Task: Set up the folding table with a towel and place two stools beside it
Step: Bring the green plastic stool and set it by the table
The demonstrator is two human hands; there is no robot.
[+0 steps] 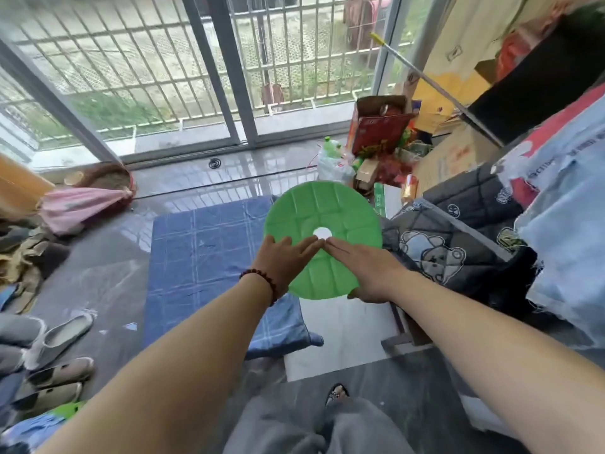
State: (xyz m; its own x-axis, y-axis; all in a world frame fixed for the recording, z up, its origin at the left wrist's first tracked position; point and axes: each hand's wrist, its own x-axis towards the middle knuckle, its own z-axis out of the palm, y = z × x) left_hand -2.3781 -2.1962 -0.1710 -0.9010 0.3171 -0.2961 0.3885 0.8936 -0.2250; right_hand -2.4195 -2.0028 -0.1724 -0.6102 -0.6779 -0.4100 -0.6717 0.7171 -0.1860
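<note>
Green round collapsed plastic stool [322,208]: left hand [281,260] presses flat, right hand [366,273] pinches its rim; expanding it likely follows.

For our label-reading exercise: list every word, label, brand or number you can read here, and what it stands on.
No text is readable.
Red box: yellow print, blurred.
Pale blue cloth: dark lettering, too blurred.
Cardboard carton: red marks, unreadable.
Grey quilt: round badges, too small.
</note>
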